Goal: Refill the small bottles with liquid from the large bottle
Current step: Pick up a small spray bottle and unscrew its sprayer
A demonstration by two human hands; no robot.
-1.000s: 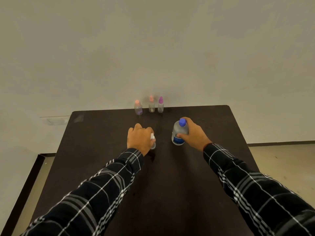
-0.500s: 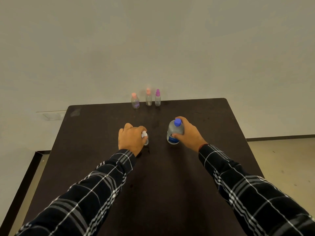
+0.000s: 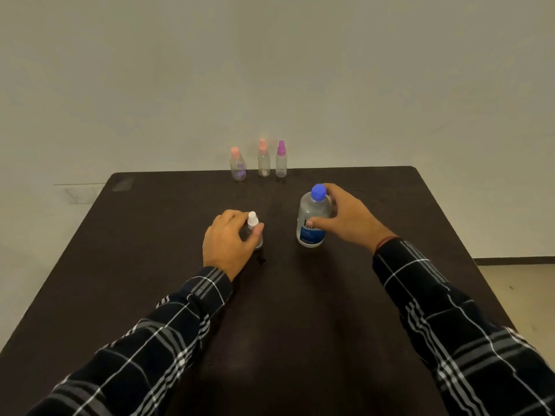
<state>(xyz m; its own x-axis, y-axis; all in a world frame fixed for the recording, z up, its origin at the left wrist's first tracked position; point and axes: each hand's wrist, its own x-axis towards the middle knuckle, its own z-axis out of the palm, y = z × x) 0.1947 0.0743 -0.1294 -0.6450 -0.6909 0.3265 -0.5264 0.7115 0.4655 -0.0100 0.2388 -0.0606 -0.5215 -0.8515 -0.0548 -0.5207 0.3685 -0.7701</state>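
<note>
On the dark surface (image 3: 345, 310), the left hand (image 3: 229, 243) grasps a small clear bottle with a white cap (image 3: 253, 228), which stands upright near the middle. Just to its right, the right hand (image 3: 348, 219) wraps around the upright large bottle with a blue cap (image 3: 312, 219) and blue label. Three more small bottles stand in a row at the far edge: two pink-capped ones (image 3: 238, 165) (image 3: 263, 159) and a purple-capped one (image 3: 281, 160).

The dark table (image 3: 150, 265) holds a big bottle (image 3: 312, 220) and a small bottle (image 3: 254, 231) near the hands, three little bottles (image 3: 263, 162) farther back.
</note>
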